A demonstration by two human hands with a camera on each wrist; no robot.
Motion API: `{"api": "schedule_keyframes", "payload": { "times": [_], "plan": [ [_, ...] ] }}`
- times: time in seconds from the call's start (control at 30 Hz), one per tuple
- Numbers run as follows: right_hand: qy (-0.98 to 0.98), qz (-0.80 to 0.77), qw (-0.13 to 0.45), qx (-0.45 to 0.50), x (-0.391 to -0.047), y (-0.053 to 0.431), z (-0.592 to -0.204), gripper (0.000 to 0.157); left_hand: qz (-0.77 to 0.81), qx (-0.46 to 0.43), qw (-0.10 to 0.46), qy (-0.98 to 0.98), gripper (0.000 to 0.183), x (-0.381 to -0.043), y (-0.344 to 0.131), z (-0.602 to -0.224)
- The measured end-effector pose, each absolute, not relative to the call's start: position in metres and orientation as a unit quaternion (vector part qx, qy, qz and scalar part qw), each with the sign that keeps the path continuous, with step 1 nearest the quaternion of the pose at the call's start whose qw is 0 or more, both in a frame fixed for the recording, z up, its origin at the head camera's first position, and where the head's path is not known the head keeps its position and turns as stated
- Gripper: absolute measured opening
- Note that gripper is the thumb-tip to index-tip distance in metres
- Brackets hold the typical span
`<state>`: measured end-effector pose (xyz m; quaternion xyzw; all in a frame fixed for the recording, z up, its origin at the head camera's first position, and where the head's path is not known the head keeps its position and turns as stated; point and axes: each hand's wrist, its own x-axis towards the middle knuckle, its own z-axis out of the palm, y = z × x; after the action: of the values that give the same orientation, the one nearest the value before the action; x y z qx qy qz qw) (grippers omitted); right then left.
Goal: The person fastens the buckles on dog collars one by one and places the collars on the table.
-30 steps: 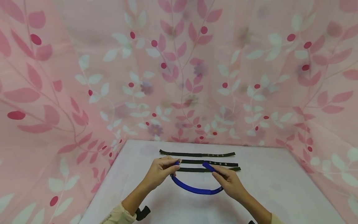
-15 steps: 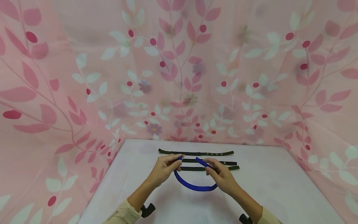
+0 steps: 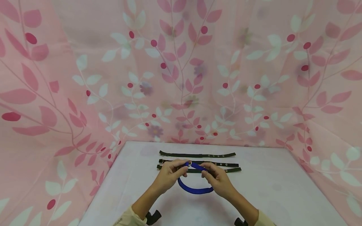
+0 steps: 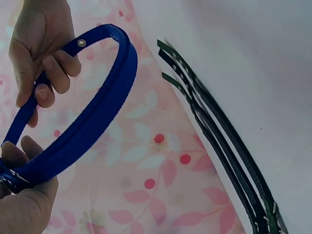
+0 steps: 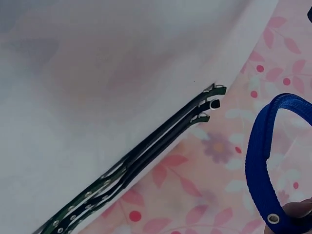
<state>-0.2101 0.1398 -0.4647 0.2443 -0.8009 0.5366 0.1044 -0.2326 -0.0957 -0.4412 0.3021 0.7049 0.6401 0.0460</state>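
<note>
A blue webbing collar (image 3: pixel 195 190) is bent into a loop above the table, its padded middle hanging down between the hands. My left hand (image 3: pixel 168 175) pinches the buckle end, where a metal ring or buckle (image 3: pixel 189 163) glints at the fingertips. The strap's free end is pinched by my right hand (image 3: pixel 219 180), and its tip overlaps the buckle in the head view. A metal eyelet (image 4: pixel 81 43) shows on the strap by the right hand in the left wrist view. In the right wrist view, only some fingers (image 5: pixel 298 209) appear at the edge, by an eyelet.
Behind the hands, three dark green and black collars with eyelets lie side by side: a far one (image 3: pixel 186 155), a middle one (image 3: pixel 233 165) and a near one (image 3: pixel 234 169). They rest on a white-covered table (image 3: pixel 271 185). Pink leaf-print cloth (image 3: pixel 181 78) encloses the sides and back.
My right hand has moved left toward my left hand, bringing the strap's free end up to the buckle. The loop has narrowed. The left hand has shifted slightly right.
</note>
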Motion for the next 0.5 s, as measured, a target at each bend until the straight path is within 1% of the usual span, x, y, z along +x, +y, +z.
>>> {"api": "schedule_keyframes", "payload": {
  "times": [0.2,0.5],
  "plan": [
    [-0.782,0.552,0.110,0.269,-0.2057,0.1378,-0.4642,0.022,0.651,0.312,0.075,0.687,0.036,-0.2310,-0.0946,-0.4423],
    [-0.763,0.561,0.127,0.295,-0.2094,0.1345,-0.4642,0.024,0.661,0.315,0.058,0.679,0.035,-0.2286,-0.0917,-0.4436]
  ]
}}
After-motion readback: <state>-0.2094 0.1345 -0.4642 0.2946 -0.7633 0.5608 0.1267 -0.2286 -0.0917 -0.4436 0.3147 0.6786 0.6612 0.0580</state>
